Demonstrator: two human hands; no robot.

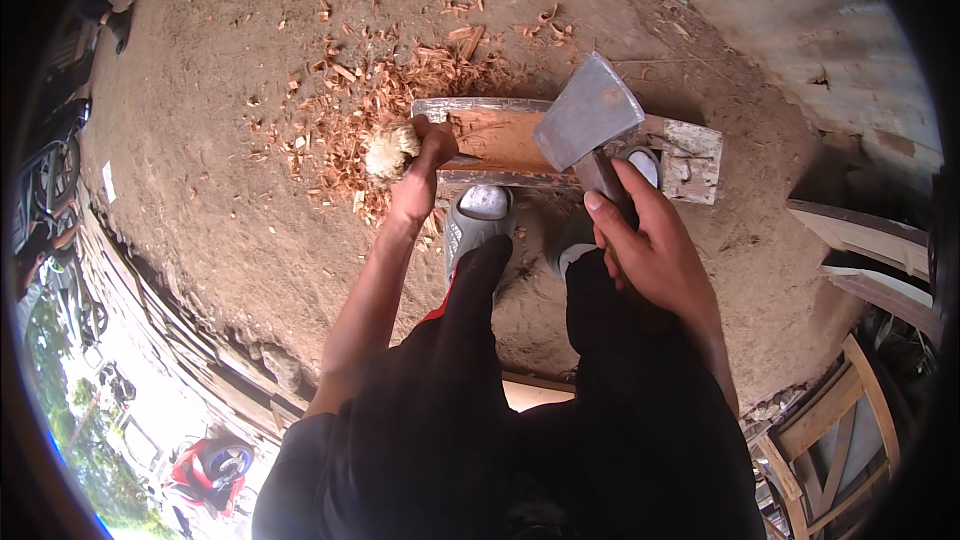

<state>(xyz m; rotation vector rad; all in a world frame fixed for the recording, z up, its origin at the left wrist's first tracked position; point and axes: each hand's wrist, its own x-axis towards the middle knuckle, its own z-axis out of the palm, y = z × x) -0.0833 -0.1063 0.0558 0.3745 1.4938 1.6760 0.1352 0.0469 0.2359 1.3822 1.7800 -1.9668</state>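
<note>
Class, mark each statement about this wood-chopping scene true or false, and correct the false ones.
1. The right hand grips a hatchet. True.
2. The left hand rests on the person's knee. False: it is at the left end of the plank, next to a pale fibrous tuft.
3. Wood chips lie on the dirt beyond the plank. True.
4. The person is barefoot. False: grey shoes show below the plank.
5. The hatchet blade is sunk in the plank. False: it is raised above it.
</note>
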